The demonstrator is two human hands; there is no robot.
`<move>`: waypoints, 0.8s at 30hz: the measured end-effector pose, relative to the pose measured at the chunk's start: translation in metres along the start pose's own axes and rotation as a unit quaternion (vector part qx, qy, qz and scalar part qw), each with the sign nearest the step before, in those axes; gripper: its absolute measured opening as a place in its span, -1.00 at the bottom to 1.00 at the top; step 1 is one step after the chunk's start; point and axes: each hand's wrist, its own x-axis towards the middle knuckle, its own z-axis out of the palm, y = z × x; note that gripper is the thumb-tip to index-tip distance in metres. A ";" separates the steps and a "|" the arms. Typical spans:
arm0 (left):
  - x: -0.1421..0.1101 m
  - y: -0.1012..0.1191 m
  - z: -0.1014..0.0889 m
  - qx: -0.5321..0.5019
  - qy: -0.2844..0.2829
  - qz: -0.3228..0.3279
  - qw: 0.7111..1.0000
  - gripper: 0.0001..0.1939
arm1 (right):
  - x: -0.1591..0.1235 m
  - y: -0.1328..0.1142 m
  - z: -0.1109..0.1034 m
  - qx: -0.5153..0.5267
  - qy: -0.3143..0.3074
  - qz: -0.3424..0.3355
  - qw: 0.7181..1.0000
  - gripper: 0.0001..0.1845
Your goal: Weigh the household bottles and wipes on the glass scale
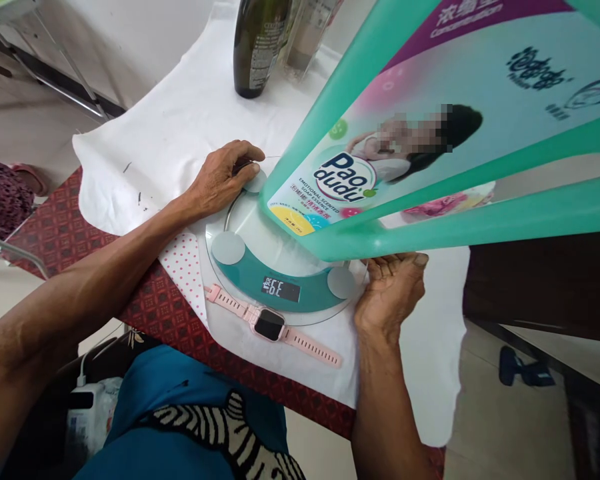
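A round glass bathroom scale [240, 267] with a teal band lies on the white cloth, its small display lit with digits. On it stands a large green Pao dudu soap bottle [430, 180], which hides much of the glass. My left hand [227, 177] grips the scale's far left edge, thumb and fingers curled by a round metal pad. At the near right rim, my right hand [393, 290] is closed with fingers bent around the scale's edge; the bottle partly covers them. A pink-strapped smartwatch [270, 325] lies stretched out along the scale's near side.
The white cloth [150, 153] covers most of a red patterned table [155, 307]. A dark bottle [260, 50] and a clear bottle [305, 40] stand at the back. A white device with a cable [80, 413] is at lower left. Slippers [525, 367] lie on the floor at right.
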 end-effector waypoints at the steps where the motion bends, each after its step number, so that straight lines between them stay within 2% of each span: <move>1: 0.000 0.000 0.000 0.005 0.000 -0.001 1.000 -0.74 | 0.000 0.000 0.000 -0.001 -0.001 0.000 1.000 -0.35; 5: -0.001 0.001 -0.001 0.009 0.012 0.003 1.000 -0.74 | 0.000 -0.008 -0.003 -0.015 0.012 -0.014 1.000 -0.34; 8: -0.002 0.002 -0.002 -0.003 0.014 0.014 1.000 -0.72 | 0.003 -0.032 -0.002 -0.027 0.020 -0.071 0.997 -0.38; 12: -0.004 0.005 -0.005 -0.015 0.006 0.016 1.000 -0.66 | 0.013 -0.078 0.017 0.029 -0.049 -0.159 0.986 -0.46; 15: -0.005 0.006 -0.008 -0.019 -0.004 0.015 1.000 -0.64 | 0.019 -0.104 0.037 0.067 -0.090 -0.195 0.974 -0.45; 19: -0.005 0.006 -0.010 -0.016 -0.014 0.009 1.000 -0.60 | 0.022 -0.120 0.054 0.096 -0.090 -0.203 0.970 -0.50; 22: -0.004 0.005 -0.010 -0.016 -0.021 0.011 1.000 -0.58 | 0.022 -0.125 0.056 0.121 -0.107 -0.179 0.970 -0.55; 24: -0.004 0.003 -0.010 -0.014 -0.024 0.015 1.000 -0.58 | 0.022 -0.129 0.058 0.148 -0.117 -0.156 0.970 -0.51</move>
